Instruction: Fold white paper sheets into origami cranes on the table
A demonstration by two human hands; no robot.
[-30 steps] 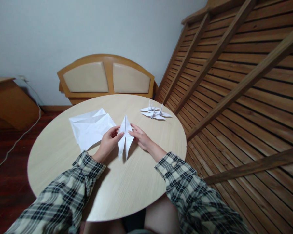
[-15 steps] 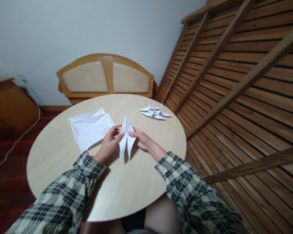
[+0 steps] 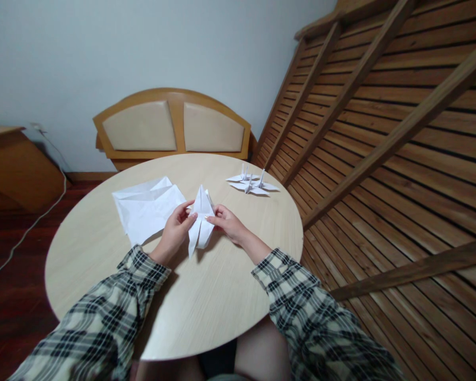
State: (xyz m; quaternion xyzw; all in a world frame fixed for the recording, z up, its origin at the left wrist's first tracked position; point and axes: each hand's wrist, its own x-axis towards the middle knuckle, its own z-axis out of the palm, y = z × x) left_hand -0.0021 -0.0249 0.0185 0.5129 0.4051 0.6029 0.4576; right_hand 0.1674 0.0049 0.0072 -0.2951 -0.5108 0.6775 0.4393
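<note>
Between my two hands is a white folded paper [image 3: 200, 207], a narrow diamond with a pointed top and two split legs at the bottom. My left hand [image 3: 177, 225] pinches its left edge, the thumb lying on the front face. On the other side my right hand [image 3: 229, 224] grips the right edge, thumb on the front and fingers behind. Part of a back flap shows near the right fingers. The paper is held just over the table, tilted a little. To the left lie creased white paper sheets [image 3: 146, 209], close to my left hand.
Several white paper cranes [image 3: 250, 185] stand grouped at the back right of the round table [image 3: 222, 296]. Behind it is a headboard [image 3: 177, 127]. A slatted wooden panel [image 3: 381, 159] leans along the right. A cable [image 3: 31, 230] runs over the floor at left.
The folded paper has turned and shifted slightly left. Its right leg now bends and a flap shows behind at the right. Both hands keep hold of it.
</note>
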